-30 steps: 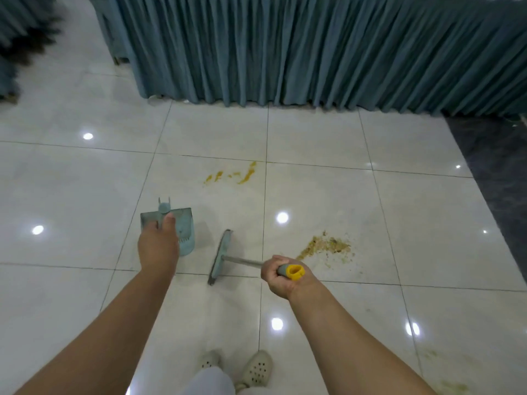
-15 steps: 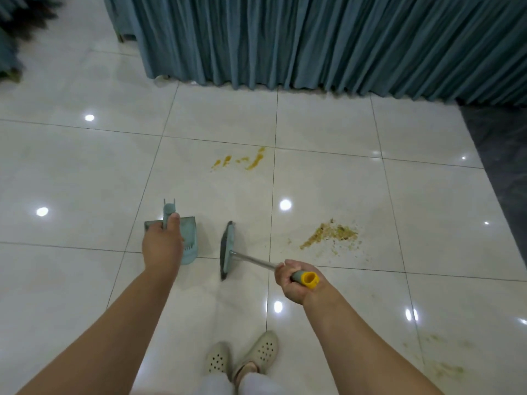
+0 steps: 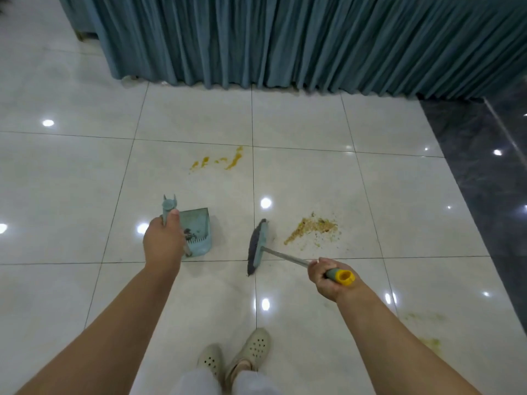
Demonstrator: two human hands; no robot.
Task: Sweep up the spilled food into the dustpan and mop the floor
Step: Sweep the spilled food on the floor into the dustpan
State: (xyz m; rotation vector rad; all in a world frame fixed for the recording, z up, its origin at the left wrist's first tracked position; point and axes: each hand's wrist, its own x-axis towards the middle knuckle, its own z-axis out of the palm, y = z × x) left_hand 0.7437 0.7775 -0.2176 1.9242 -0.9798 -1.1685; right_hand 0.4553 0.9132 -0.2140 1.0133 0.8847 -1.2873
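Two hands, each gripping a tool: left hand [image 3: 162, 240] closed around dustpan [image 3: 196, 232] handle, right hand [image 3: 328, 276] closed around broom [image 3: 258, 246] handle, crumbs [image 3: 312, 228] beside bristles on floor [image 3: 399, 195].

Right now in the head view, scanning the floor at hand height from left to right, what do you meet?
left hand on the dustpan handle → dustpan → broom head → crumbly food pile → right hand gripping the broom's yellow handle end
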